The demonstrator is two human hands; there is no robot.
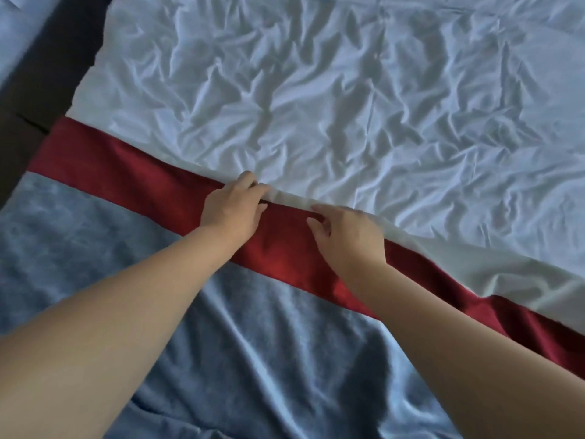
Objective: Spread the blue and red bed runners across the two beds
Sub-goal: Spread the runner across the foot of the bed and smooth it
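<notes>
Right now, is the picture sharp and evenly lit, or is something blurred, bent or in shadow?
Head view: soft, even light with no glare; creases in the white sheet throw gentle shadows, and a darker shadow lies on the blue runner beside the right forearm. Head view: the red runner looks slightly bowed, likely from the wide lens, and the top left corner looks smeared.

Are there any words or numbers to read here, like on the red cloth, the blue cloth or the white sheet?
None: no word, label, brand, number or sign shows anywhere.
The red runner, the blue runner and the white sheet are all plain cloth.
</notes>
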